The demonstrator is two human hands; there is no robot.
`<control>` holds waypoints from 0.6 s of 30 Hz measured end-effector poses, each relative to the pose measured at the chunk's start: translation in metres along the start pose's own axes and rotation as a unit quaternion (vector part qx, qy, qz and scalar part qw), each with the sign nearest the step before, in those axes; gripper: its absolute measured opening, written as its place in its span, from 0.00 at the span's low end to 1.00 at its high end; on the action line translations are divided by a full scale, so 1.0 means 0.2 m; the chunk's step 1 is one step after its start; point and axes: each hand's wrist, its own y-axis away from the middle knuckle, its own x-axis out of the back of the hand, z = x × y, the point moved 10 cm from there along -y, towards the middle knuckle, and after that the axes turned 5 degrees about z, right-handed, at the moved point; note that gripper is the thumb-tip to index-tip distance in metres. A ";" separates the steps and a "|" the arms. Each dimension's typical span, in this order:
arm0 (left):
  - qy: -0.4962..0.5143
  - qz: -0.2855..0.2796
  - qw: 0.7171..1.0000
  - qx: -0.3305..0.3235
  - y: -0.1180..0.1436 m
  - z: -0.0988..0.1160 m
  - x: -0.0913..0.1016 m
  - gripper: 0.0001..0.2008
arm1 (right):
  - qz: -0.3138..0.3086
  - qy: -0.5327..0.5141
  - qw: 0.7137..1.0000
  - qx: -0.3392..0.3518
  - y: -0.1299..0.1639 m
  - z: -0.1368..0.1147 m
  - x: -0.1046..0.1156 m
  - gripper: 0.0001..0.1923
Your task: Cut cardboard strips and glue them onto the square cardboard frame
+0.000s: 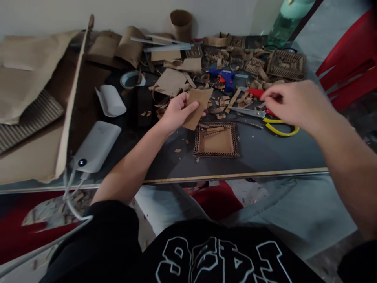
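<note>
My left hand [181, 110] grips a flat piece of cardboard [198, 108], thumb on top and fingers beneath. Just below it on the table lies a small square cardboard tray [216, 152] with layered corrugated walls and a few thin strips inside. My right hand [284, 100] is above the scissors, its fingers curled together. Its fingertips are by a red handle [255, 92]; I cannot tell whether they touch or hold it. The scissors [281, 131], with a yellow handle loop, lie with their blades pointing left.
Cardboard scraps and a blue glue gun [225, 76] lie behind my hands. A white power bank [98, 145] with a cable and a tape roll [129, 79] are on the left, near large cardboard sheets [29, 86]. A green bottle [285, 25] stands at the back right.
</note>
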 end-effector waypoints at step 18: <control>0.103 -0.014 0.984 0.148 0.09 0.05 -0.13 0.12 | -0.336 0.098 0.924 -0.154 0.39 0.27 -0.19 0.16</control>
